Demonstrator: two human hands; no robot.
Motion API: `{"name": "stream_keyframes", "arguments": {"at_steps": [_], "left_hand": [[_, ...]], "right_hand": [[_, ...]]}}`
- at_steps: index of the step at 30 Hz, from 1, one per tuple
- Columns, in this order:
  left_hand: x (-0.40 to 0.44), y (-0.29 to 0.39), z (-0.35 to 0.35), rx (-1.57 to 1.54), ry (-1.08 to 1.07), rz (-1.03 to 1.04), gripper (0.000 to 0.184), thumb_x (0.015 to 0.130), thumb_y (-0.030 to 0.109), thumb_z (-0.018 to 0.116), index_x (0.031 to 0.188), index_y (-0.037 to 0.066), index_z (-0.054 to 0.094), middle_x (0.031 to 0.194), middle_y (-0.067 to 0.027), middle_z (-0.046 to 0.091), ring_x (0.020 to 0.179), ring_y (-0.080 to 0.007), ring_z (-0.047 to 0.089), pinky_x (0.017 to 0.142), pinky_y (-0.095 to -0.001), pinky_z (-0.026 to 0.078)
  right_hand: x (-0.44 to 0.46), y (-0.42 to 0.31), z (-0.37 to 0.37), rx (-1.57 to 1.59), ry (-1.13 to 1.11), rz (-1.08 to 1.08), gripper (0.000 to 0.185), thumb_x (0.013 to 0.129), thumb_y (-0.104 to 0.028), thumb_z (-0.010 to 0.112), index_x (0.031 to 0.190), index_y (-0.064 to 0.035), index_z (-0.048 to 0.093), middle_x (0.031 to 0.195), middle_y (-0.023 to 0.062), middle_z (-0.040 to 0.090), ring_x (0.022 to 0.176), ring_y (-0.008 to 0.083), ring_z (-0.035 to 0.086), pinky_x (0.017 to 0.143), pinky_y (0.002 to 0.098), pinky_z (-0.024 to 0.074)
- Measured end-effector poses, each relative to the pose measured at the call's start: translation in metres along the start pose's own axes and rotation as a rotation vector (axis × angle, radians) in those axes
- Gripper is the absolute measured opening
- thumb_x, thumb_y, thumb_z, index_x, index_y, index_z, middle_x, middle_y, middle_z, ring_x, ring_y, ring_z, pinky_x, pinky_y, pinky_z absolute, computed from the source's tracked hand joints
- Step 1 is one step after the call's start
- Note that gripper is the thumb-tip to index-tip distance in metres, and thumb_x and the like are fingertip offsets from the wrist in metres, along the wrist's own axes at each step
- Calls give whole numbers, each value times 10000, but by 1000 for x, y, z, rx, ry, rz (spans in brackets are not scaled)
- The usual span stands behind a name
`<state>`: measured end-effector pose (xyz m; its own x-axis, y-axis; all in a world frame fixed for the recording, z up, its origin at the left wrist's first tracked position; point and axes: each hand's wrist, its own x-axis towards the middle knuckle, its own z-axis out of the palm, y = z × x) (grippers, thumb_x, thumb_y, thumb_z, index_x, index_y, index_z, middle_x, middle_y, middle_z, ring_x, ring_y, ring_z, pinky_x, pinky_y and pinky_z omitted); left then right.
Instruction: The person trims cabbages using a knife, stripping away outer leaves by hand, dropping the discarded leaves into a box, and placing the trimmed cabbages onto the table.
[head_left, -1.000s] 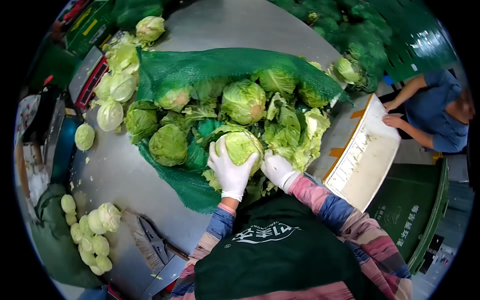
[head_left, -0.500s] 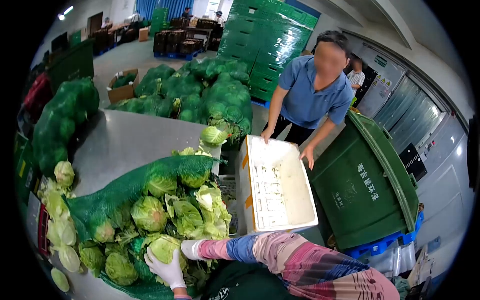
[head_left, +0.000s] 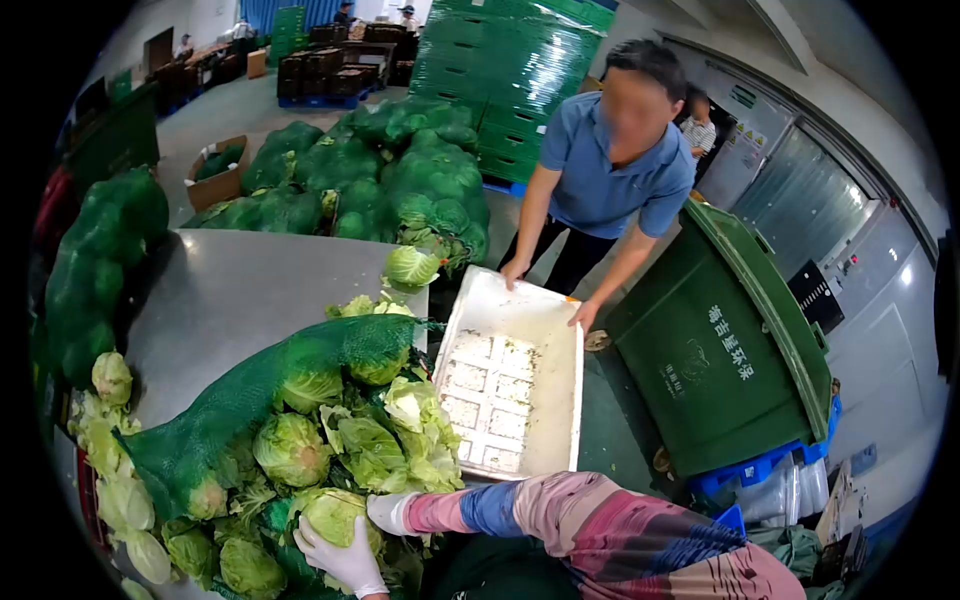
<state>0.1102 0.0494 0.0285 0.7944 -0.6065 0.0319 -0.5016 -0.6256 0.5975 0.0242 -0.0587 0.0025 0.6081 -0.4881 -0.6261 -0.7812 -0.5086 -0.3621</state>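
Note:
A pale green cabbage [head_left: 335,514] is between my two white-gloved hands, low in the head view. My left hand [head_left: 343,556] grips it from the near left side, thumb and fingers spread round it. Against its right side rests my right hand [head_left: 391,512], whose fingers are mostly hidden. More cabbages, such as a whole cabbage [head_left: 292,449], lie around it with loose outer leaves [head_left: 368,450]. An opened green net sack [head_left: 265,385] is draped over part of the pile on the metal table [head_left: 260,275].
Across from me a person [head_left: 615,180] holds a white foam box [head_left: 520,375] with leaf scraps inside. A green waste bin [head_left: 715,350] stands at right. Full net sacks [head_left: 340,170] are heaped behind the table; stacked green crates [head_left: 505,90] stand beyond.
The person opposite has moved the foam box left and tipped its inside more towards me. My view has shifted slightly. Both my hands stay at the cabbage.

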Motion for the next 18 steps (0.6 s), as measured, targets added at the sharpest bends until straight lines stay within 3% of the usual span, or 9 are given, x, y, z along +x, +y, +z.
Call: {"name": "stream_keyframes", "arguments": {"at_steps": [3, 4, 7, 10, 12, 14, 15, 17, 18], "left_hand": [[8, 12, -9, 36, -64, -40, 905, 675, 339, 807, 1422, 76, 369, 1412, -211, 351, 1217, -429, 380, 1028, -506, 319], [9, 10, -8, 40, -62, -37, 905, 675, 339, 807, 1422, 76, 369, 1412, -211, 351, 1217, -429, 380, 1028, -506, 319], [6, 6, -3, 51, -43, -8, 892, 679, 361, 802, 1411, 75, 380, 1396, -219, 365, 1198, -444, 390, 1027, -508, 321], [7, 24, -3, 73, -17, 51, 882, 679, 355, 802, 1404, 74, 384, 1384, -229, 371, 1183, -449, 402, 1032, -511, 316], [8, 35, -14, 80, -114, -15, 872, 683, 349, 801, 1398, 69, 389, 1391, -237, 365, 1207, -451, 396, 1035, -513, 318], [9, 15, -8, 51, -69, 29, 876, 672, 349, 806, 1391, 68, 394, 1397, -238, 361, 1224, -454, 382, 1034, -518, 324], [9, 6, -7, 18, -51, 61, 879, 662, 350, 812, 1385, 68, 398, 1403, -239, 356, 1241, -457, 369, 1033, -523, 329], [8, 0, -8, -25, -53, 0, 897, 649, 349, 828, 1385, 64, 403, 1405, -244, 356, 1268, -451, 360, 1045, -520, 322], [10, -11, -2, -95, -36, 80, 906, 643, 351, 838, 1386, 63, 405, 1399, -247, 366, 1269, -446, 363, 1048, -519, 319]], "right_hand": [[8, -7, -26, -214, -282, -111, 342, 675, -117, 763, 994, -3, 714, 992, 151, 708, 938, 287, 694, 788, 371, 551], [23, -3, -11, -210, -279, -114, 342, 675, -117, 763, 994, -3, 714, 992, 151, 708, 938, 287, 694, 788, 371, 551], [50, 13, 37, -242, -147, -103, 345, 647, -121, 790, 966, -6, 728, 955, 137, 719, 913, 285, 699, 778, 375, 556], [34, 22, 30, 41, 126, 4, 364, 630, -120, 805, 971, -16, 734, 951, 131, 723, 919, 274, 699, 788, 369, 555], [19, 15, 7, -66, -35, -65, 330, 793, -141, 638, 1076, 28, 656, 973, 182, 702, 911, 323, 687, 794, 377, 543], [26, 3, -3, -124, -98, -120, 330, 875, -152, 554, 1128, 50, 617, 984, 208, 692, 907, 347, 682, 797, 381, 537], [50, -6, 1, -275, -436, -122, 314, 876, -147, 558, 1124, 33, 627, 995, 170, 699, 900, 344, 681, 793, 380, 539], [60, 4, 18, -430, -785, -134, 299, 878, -142, 561, 1120, 16, 637, 1006, 133, 705, 893, 341, 681, 790, 380, 541], [43, 19, 35, -26, -201, -291, 294, 866, -137, 578, 1115, 2, 647, 976, 100, 713, 869, 334, 683, 777, 387, 542]]}}
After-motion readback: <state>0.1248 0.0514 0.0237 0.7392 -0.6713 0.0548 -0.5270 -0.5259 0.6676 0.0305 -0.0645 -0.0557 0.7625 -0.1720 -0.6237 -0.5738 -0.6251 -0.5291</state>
